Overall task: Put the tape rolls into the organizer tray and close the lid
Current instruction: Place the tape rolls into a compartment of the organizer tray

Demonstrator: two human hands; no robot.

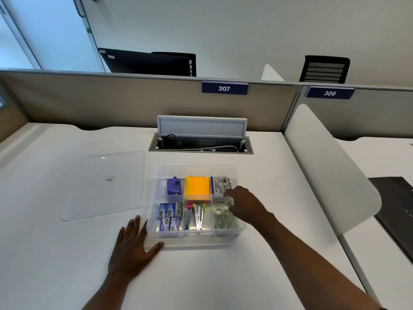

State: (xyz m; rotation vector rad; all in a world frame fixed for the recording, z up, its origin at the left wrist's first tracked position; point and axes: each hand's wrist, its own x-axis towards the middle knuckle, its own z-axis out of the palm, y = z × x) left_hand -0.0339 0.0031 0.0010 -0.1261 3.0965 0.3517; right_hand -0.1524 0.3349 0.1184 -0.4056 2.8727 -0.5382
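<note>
The right hand [242,203] pinches a clear tape roll [229,201] just above the rolls [222,217] already in the organizer tray [196,239]; the left hand [134,247], flat and empty, steadies it. Next comes release, then the lid [107,184], well left.

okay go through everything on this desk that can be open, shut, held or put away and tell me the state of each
organizer tray: open, no lid on.
lid: off, flat on the desk left of the tray.
tape rolls: in the tray's near right compartment.
right hand: over that compartment, holding a roll.
left hand: flat, steadying the tray.
desk cable hatch: open.
</note>
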